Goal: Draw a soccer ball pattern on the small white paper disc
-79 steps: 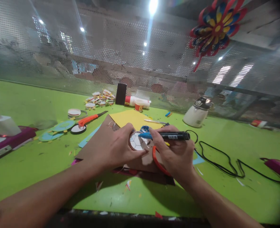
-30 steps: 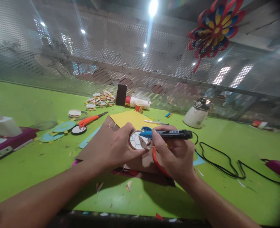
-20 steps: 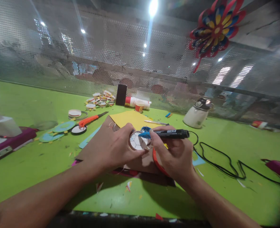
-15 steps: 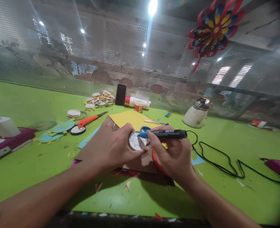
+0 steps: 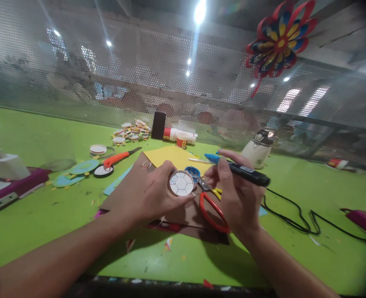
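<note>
My left hand [image 5: 153, 190] grips a small round paper disc [image 5: 181, 183] with a brown rim. Its white face bears a black soccer-ball pattern, with blue dots at the upper left. My right hand [image 5: 237, 192] is closed around a thick black marker [image 5: 247, 171] with a blue front end, held to the right of the disc and apart from it. Behind the disc sits a small blue round container [image 5: 192, 173]. Scissors [image 5: 212, 211] with red and yellow handles lie partly hidden beside my right hand. Brown cardboard [image 5: 123, 192] and a yellow sheet [image 5: 162, 156] are underneath.
An orange utility knife [image 5: 117, 158] and light-blue paper rings [image 5: 83, 166] lie left. Several small discs [image 5: 133, 131] are piled at the back near a dark upright box [image 5: 158, 125] and a red-white cup [image 5: 182, 140]. A bottle [image 5: 259, 149], black cable [image 5: 290, 215] and purple power strip [image 5: 15, 188] surround.
My right hand has drawn the marker away from the disc, up and to the right. The scissors and blue container show more. My left hand still holds the disc in nearly the same place.
</note>
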`<state>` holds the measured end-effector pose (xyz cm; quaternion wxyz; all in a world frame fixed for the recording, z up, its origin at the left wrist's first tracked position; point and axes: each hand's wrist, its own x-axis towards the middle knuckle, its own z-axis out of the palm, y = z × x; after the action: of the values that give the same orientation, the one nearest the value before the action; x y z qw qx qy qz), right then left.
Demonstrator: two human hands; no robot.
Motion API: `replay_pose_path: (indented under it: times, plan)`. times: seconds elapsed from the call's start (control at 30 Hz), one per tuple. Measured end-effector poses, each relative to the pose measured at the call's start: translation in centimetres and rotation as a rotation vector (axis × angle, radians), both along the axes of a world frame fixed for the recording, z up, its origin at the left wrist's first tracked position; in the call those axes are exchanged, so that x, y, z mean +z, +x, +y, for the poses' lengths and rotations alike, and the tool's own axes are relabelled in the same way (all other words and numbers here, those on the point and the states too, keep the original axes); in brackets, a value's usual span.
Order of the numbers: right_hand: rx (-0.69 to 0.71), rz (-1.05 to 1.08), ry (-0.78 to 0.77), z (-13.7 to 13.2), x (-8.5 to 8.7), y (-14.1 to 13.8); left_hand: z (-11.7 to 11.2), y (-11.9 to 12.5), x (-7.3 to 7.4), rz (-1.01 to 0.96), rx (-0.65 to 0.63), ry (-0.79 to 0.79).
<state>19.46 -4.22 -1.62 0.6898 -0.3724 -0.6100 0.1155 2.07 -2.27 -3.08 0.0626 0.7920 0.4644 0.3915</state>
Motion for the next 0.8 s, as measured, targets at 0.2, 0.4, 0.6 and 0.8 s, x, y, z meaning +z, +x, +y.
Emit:
replay_pose_path:
  times: [0.2, 0.4, 0.6, 0.8]
  plan:
    - [0.068, -0.195, -0.11, 0.2, -0.2, 0.0, -0.2, 0.1, -0.1, -0.052, -0.002, 0.188]
    - [0.108, -0.302, -0.068, -1.0, 0.0, -0.6, -0.2, -0.1, -0.4, -0.169, -0.019, 0.255]
    - [0.139, -0.248, -0.086, -1.4, 0.1, -0.6, -0.1, 0.1, -0.8, -0.208, -0.073, 0.272]
    - [0.132, -0.246, -0.085, -1.0, -0.1, -0.1, -0.3, -0.3, -0.2, -0.144, -0.134, 0.202]
